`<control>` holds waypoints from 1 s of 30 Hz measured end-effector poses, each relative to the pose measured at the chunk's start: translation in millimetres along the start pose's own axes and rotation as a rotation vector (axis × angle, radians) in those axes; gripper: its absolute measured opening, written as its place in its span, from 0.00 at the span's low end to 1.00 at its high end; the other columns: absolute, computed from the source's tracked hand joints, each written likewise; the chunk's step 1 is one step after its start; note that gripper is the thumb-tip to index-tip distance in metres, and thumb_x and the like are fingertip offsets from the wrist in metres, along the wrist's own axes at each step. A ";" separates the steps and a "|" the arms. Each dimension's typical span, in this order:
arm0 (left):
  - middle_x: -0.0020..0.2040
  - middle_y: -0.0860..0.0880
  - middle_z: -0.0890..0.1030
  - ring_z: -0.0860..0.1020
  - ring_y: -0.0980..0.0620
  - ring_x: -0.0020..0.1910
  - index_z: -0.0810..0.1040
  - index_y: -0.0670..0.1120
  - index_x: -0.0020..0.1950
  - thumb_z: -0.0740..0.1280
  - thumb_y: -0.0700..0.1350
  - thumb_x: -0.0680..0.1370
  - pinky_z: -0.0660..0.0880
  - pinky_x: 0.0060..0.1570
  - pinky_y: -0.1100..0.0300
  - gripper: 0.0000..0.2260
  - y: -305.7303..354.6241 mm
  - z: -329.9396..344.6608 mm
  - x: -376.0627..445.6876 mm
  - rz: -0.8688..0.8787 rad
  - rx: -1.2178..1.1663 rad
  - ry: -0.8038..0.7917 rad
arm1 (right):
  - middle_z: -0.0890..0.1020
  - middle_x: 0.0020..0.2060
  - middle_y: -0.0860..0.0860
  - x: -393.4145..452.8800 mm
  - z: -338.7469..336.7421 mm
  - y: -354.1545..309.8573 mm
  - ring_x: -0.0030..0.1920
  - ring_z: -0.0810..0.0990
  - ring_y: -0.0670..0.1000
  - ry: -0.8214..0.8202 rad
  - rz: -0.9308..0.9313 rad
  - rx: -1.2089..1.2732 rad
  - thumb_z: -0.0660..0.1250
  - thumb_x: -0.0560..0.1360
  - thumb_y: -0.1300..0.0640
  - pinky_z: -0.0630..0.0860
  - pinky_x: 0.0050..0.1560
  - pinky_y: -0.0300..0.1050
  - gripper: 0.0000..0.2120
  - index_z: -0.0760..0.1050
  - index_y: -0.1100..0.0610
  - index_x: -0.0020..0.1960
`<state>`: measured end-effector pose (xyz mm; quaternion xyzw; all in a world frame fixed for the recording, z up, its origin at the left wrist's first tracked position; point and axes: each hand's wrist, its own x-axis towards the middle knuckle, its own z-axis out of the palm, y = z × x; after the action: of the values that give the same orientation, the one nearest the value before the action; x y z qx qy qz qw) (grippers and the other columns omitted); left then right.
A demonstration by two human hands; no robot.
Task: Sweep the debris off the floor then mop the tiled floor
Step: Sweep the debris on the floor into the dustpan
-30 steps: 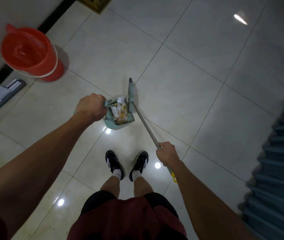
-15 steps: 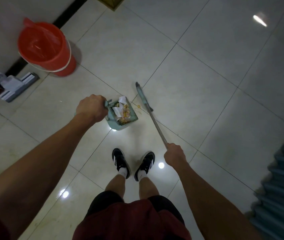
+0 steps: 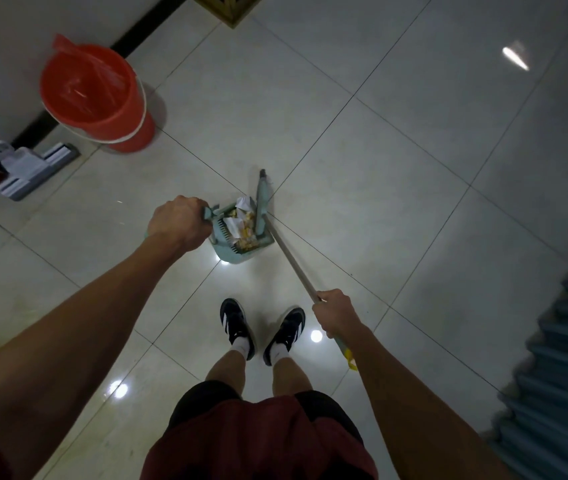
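A teal dustpan (image 3: 222, 249) stands on the pale tiled floor (image 3: 362, 188) in front of my feet. White paper scraps and yellow debris (image 3: 244, 230) lie inside it. My left hand (image 3: 177, 225) grips the dustpan's upright handle. My right hand (image 3: 336, 315) grips the metal pole of a broom (image 3: 291, 259). The teal broom head (image 3: 262, 206) rests against the dustpan's right side, over its mouth.
A red bin with a red liner (image 3: 94, 95) stands by the wall at upper left. A flat mop head (image 3: 33, 169) lies next to it. Blue stairs (image 3: 559, 358) run along the right edge. A wooden furniture corner (image 3: 232, 8) shows at the top.
The broom head has swung left from the open floor back against the dustpan's mouth. My view has shifted, so the bin and mop sit further right in the frame.
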<state>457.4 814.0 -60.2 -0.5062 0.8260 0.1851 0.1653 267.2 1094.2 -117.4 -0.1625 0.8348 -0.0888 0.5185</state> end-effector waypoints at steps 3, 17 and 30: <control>0.41 0.46 0.81 0.79 0.43 0.38 0.83 0.49 0.51 0.68 0.49 0.78 0.76 0.39 0.55 0.07 0.3 -1.4 -12.0 -0.006 -0.022 0.001 | 0.79 0.35 0.55 -4.9 -10.8 1.0 0.27 0.76 0.51 0.020 0.015 0.036 0.60 0.77 0.66 0.74 0.28 0.40 0.15 0.78 0.65 0.61; 0.40 0.47 0.80 0.76 0.45 0.37 0.82 0.50 0.47 0.67 0.49 0.80 0.70 0.38 0.55 0.06 -4.6 -18.4 -70.6 -0.165 -0.192 0.098 | 0.82 0.43 0.56 -24.2 -52.4 -33.8 0.37 0.82 0.55 0.090 -0.090 -0.059 0.61 0.73 0.62 0.80 0.28 0.44 0.19 0.79 0.59 0.62; 0.39 0.47 0.82 0.80 0.44 0.39 0.83 0.51 0.47 0.68 0.51 0.78 0.79 0.41 0.52 0.06 -24.7 -56.9 -123.0 -0.306 -0.302 0.238 | 0.81 0.52 0.58 -20.7 -67.0 -96.7 0.41 0.83 0.59 0.075 -0.232 -0.208 0.60 0.73 0.63 0.82 0.30 0.46 0.20 0.77 0.62 0.63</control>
<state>528.0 872.0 42.8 -0.6627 0.7161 0.2184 0.0154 233.1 1010.2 -39.6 -0.3073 0.8338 -0.0675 0.4537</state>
